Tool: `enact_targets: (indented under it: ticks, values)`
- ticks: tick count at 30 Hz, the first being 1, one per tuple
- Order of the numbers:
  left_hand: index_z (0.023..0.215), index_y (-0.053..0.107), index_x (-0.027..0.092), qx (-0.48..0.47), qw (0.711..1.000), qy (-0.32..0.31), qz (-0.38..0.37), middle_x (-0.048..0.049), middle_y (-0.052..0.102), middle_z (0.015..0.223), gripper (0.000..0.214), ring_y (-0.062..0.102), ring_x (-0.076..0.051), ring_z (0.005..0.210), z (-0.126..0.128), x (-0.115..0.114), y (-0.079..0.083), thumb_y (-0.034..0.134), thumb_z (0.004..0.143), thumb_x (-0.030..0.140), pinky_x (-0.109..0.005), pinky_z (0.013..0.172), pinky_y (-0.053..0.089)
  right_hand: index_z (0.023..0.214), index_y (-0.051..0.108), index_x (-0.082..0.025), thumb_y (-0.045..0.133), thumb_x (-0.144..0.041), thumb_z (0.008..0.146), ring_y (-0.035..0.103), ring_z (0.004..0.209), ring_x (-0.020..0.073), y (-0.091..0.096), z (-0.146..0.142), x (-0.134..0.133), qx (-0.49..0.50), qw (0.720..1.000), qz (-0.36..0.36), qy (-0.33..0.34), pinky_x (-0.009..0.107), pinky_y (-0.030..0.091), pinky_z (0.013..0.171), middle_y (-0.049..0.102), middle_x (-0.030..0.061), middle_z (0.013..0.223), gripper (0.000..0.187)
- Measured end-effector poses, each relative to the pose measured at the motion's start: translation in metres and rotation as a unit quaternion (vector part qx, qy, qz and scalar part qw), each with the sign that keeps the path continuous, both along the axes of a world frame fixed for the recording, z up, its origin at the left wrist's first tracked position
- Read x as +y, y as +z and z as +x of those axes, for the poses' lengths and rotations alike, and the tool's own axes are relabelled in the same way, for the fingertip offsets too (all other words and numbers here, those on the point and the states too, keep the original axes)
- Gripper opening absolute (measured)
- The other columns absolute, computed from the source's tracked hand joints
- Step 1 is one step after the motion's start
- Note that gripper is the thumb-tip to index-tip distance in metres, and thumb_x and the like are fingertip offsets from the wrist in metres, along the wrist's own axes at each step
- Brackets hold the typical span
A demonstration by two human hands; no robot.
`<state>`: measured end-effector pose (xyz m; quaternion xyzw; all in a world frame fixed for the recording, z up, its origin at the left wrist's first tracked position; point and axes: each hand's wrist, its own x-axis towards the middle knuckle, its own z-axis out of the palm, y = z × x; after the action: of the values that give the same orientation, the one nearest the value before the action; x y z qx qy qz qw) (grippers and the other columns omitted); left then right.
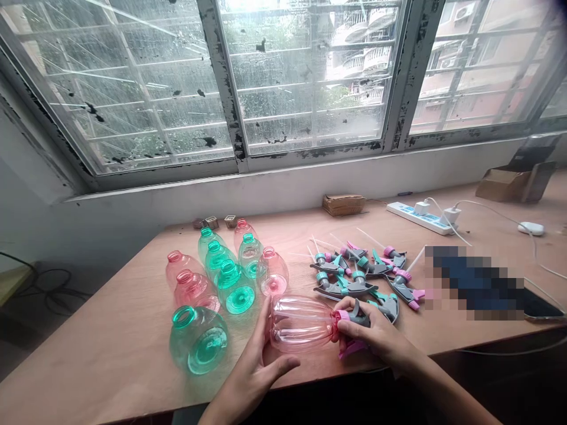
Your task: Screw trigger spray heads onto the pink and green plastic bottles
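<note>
A clear pink ribbed spray bottle (301,323) lies on its side in the air above the table's front edge, its neck pointing right. My left hand (261,360) cups the bottle's base, thumb stretched out below it and some fingers hidden behind. At the neck, my right hand (370,330) is closed around a grey and pink trigger sprayer (348,319), which sits against the bottle's mouth. Whether it is screwed down tight I cannot tell. Several loose trigger sprayers (349,285) in grey, teal and pink lie in a heap just behind my right hand.
Open-mouthed green bottles (199,342) and pink bottles (195,290) stand at the left. Farther back are a small cardboard box (344,204) and a white power strip (420,218) with cables. A phone (543,306) lies at the right. Windows line the wall.
</note>
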<state>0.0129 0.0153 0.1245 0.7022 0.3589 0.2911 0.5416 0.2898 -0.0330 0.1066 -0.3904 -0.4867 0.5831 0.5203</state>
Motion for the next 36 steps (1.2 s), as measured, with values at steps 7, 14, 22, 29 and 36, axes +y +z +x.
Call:
enact_targets:
  ticks: [7, 14, 22, 29, 36]
  values:
    - [0.166, 0.015, 0.033, -0.007, 1.0, 0.009, -0.017, -0.0065, 0.021, 0.174, 0.1, 0.025, -0.036, 0.158, 0.0005, -0.0001, -0.0004, 0.076, 0.088, 0.05, -0.052, 0.13, 0.015, 0.096, 0.057, -0.018, 0.079, -0.042, 0.09, 0.073, 0.067, 0.0174, -0.0006, 0.0001, -0.002, 0.007, 1.0, -0.007, -0.004, 0.03, 0.057, 0.068, 0.078, 0.0045, 0.081, 0.033]
    - [0.165, 0.006, 0.039, 0.0, 1.0, -0.011, 0.01, -0.0036, 0.001, 0.177, 0.097, 0.028, -0.034, 0.157, 0.0003, -0.0004, -0.0008, 0.07, 0.093, 0.048, -0.052, 0.13, 0.014, 0.097, 0.057, -0.018, 0.08, -0.043, 0.089, 0.073, 0.067, 0.0182, 0.0002, -0.0006, -0.0008, 0.012, 1.0, -0.008, -0.001, 0.032, 0.058, 0.068, 0.078, 0.0055, 0.082, 0.035]
    - [0.167, 0.003, 0.03, 0.007, 0.999, -0.016, -0.031, -0.0085, 0.015, 0.175, 0.103, 0.025, -0.034, 0.158, -0.0023, -0.0019, 0.0001, 0.07, 0.091, 0.054, -0.051, 0.13, 0.014, 0.098, 0.055, -0.019, 0.079, -0.043, 0.089, 0.073, 0.069, 0.0191, -0.0037, 0.0008, -0.0005, 0.003, 1.0, -0.014, 0.003, 0.033, 0.058, 0.069, 0.078, 0.0061, 0.084, 0.035]
    - [0.166, 0.005, 0.033, -0.004, 0.999, -0.019, -0.036, -0.0078, 0.018, 0.175, 0.101, 0.032, -0.035, 0.156, -0.003, 0.0022, -0.0075, 0.071, 0.092, 0.052, -0.052, 0.129, 0.021, 0.098, 0.055, -0.019, 0.078, -0.043, 0.09, 0.073, 0.069, 0.0186, 0.0002, 0.0012, -0.001, -0.008, 1.0, -0.013, 0.005, 0.032, 0.057, 0.068, 0.078, 0.0049, 0.083, 0.035]
    - [0.166, 0.008, 0.033, 0.01, 1.0, -0.006, 0.025, -0.0025, 0.006, 0.177, 0.1, 0.002, -0.03, 0.162, 0.001, 0.0005, 0.0007, 0.073, 0.091, 0.045, -0.047, 0.131, 0.005, 0.098, 0.058, -0.018, 0.079, -0.044, 0.089, 0.072, 0.07, 0.0189, 0.0008, 0.0016, -0.0023, -0.032, 0.999, -0.005, -0.013, 0.032, 0.057, 0.07, 0.078, 0.0052, 0.083, 0.035]
